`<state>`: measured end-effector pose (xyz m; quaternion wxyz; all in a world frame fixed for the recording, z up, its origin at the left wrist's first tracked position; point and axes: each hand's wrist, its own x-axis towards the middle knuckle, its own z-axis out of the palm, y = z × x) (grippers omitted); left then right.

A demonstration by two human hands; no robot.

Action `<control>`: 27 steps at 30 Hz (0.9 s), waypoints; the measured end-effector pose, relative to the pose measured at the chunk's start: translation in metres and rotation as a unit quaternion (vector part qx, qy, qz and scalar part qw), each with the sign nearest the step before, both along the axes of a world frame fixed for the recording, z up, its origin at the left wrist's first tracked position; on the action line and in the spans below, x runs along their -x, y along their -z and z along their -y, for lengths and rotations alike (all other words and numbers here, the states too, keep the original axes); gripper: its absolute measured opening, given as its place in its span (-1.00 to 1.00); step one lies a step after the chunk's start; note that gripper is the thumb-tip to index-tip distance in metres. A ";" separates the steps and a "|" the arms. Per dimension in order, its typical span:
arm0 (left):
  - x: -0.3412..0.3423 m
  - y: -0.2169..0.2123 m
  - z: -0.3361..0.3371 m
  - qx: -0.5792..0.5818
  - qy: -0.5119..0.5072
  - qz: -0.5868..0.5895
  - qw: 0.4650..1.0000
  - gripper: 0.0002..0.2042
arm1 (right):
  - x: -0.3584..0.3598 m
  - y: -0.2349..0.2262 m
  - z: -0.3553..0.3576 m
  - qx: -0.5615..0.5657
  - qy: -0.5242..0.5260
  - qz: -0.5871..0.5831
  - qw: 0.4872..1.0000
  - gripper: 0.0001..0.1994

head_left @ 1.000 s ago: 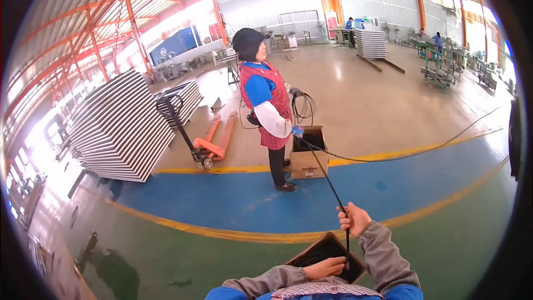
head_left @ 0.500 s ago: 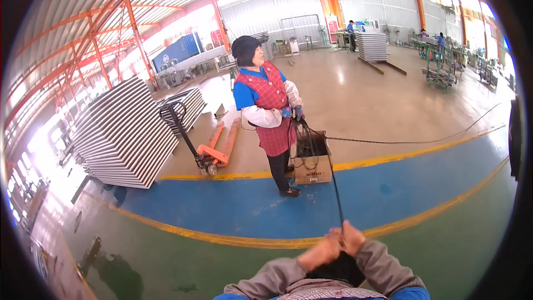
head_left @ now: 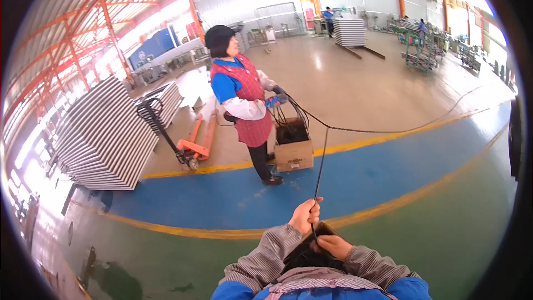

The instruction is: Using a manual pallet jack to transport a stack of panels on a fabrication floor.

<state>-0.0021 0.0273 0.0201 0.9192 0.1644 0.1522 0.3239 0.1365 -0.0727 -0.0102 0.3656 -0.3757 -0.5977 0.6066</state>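
A thin black cable [head_left: 320, 169] runs up from my hands and meets another black cable [head_left: 383, 131] that stretches off to the right. My left hand [head_left: 304, 215] is closed around the upright length. Lower down, my right hand [head_left: 333, 246] pinches the same cable, just above an open cardboard box [head_left: 333, 230] in front of my body. Dark material, partly hidden by my arms, fills that box. Facing me from ahead, a co-worker [head_left: 244, 94] in a red checked apron grips several cable loops in gloved hands [head_left: 277, 99], over a second cardboard box [head_left: 294, 156] holding black coils.
An orange pallet jack [head_left: 195, 147] stands behind the co-worker, left of them. Tall stacks of grey-white panels [head_left: 105, 133] rise at the left. A blue walkway [head_left: 222, 200] with yellow lines crosses the floor ahead. Wheeled racks [head_left: 419, 55] and other people are farther off.
My hands, close together before, are now apart, the left higher on the cable and the right nearer the box. The view has shifted right. The co-worker's head and hands have lifted slightly.
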 end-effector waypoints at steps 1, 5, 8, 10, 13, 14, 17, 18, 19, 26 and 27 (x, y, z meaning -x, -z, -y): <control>-0.004 0.002 0.015 -0.083 -0.008 -0.088 0.993 -0.75 | -0.007 0.005 -0.002 -0.126 0.015 0.063 0.990 -0.74; -0.017 0.008 0.087 -0.289 0.107 -0.278 0.910 -0.82 | -0.054 0.004 -0.041 0.361 0.187 -0.337 0.849 -0.69; -0.020 0.019 0.112 -0.343 0.226 -0.282 0.867 -0.82 | -0.066 -0.009 -0.061 0.355 0.194 -0.347 0.846 -0.77; -0.018 0.025 0.100 -0.380 0.244 -0.357 0.818 -0.74 | -0.051 -0.015 -0.055 0.242 0.240 -0.258 0.904 -0.80; -0.013 0.031 0.052 -0.228 0.144 -0.170 0.948 -0.74 | -0.006 -0.014 -0.029 -0.097 0.206 -0.079 0.970 -0.84; -0.009 0.030 0.034 -0.128 0.056 -0.174 0.975 -0.74 | 0.003 -0.010 -0.015 -0.192 0.147 -0.028 0.970 -0.83; 0.005 0.016 -0.022 0.188 -0.003 0.080 0.979 -0.75 | 0.017 0.006 0.012 -0.101 0.049 0.094 0.989 -0.78; 0.005 0.015 -0.027 0.185 0.037 0.058 0.980 -0.75 | 0.014 0.012 0.013 -0.052 0.039 0.114 0.991 -0.76; 0.007 0.013 -0.024 0.060 0.001 -0.005 0.998 -0.75 | 0.008 0.017 0.010 -0.003 0.027 0.125 0.992 -0.74; -0.007 0.045 0.094 -0.480 0.251 -0.347 0.766 -0.81 | -0.048 0.023 -0.080 0.390 0.164 -0.301 0.855 -0.62; -0.009 0.052 0.095 -0.435 0.214 -0.323 0.813 -0.80 | -0.044 0.021 -0.084 0.358 0.167 -0.274 0.877 -0.65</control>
